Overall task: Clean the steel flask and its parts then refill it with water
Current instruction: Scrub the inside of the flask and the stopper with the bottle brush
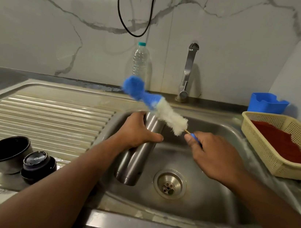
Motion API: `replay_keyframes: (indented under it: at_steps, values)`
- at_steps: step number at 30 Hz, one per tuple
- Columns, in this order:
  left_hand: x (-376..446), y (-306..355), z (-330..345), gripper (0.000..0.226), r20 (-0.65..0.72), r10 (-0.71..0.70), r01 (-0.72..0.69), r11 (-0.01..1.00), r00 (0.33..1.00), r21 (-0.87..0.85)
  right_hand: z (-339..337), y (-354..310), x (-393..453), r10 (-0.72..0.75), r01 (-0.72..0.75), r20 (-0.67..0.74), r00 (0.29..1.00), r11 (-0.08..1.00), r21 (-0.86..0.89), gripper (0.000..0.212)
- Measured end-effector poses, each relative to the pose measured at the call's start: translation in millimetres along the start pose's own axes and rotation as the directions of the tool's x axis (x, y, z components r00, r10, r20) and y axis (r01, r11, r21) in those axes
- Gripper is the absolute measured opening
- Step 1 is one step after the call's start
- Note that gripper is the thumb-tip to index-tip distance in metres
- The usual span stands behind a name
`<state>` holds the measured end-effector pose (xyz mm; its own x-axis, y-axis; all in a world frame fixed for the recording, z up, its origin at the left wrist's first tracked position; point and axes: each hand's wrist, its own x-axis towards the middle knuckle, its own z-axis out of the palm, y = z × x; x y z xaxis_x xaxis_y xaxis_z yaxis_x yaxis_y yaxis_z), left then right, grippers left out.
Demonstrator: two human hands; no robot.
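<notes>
Flask: brushed steel, satin sheen. Bottle brush: fluffy blue-white fibre. Sink: dull stainless steel, stained. Basket: cream perforated plastic. Wall: glossy veined marble. Water bottle: clear ribbed plastic.

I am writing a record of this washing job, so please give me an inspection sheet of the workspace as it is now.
Surface: steel sink with a ribbed draining board on its left; tap shows no water running.
Job's things: flask held tilted over the sink; bottle brush outside the flask, above its mouth; cup and stopper resting on the draining board.
Clutter: plastic bottle, blue container, basket with a red cloth.
Grippers: left hand grips the flask; right hand pinches the brush handle.
Cables: black cable hanging in a loop on the wall.
Surroundings: marble-patterned wall.
</notes>
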<state>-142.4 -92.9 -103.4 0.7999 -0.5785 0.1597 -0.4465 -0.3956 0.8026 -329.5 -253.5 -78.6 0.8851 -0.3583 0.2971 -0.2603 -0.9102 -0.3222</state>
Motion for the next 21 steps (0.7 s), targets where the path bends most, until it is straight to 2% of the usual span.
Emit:
replay_keyframes:
  at_steps: [3,5,8,10,12,16,19,21]
  values:
    - [-1,-2,-1,0.055,-0.051,0.014,-0.012,0.999,0.999,0.037,8,-6,-4,0.02,-0.02,-0.003,1.0,0.999,0.033,0.051]
    - [-2,-1,0,0.056,-0.063,0.055,-0.054,0.998,0.996,0.019,8,-11,-6,0.018,-0.017,0.013,1.0,1.0,-0.014,0.048]
    - [-3,0,2,0.057,-0.037,0.079,-0.078,0.997,0.996,0.029,6,-10,-5,0.033,-0.034,-0.042,0.999,0.999,-0.027,0.048]
    - [-6,1,1,0.049,-0.02,0.11,-0.11,0.994,0.994,0.02,9,-14,-9,0.024,-0.024,-0.012,1.0,1.0,-0.006,0.049]
    - [-9,4,0,0.045,-0.006,0.149,-0.149,0.989,0.989,0.004,8,-18,-11,0.018,-0.017,0.006,1.0,0.998,-0.064,0.047]
    - [-9,9,-1,0.051,-0.029,0.104,-0.1,0.99,0.994,0.1,6,-14,-9,0.057,-0.06,-0.055,0.997,0.996,-0.068,0.048]
    - [-9,5,2,0.056,0.044,0.072,-0.076,0.989,0.996,0.125,9,-16,-10,0.054,-0.056,-0.018,0.998,0.993,-0.103,0.048]
    - [-9,5,2,0.068,0.115,0.024,-0.044,0.983,0.993,0.176,9,-10,-7,0.09,-0.094,-0.055,0.994,0.993,-0.077,0.049]
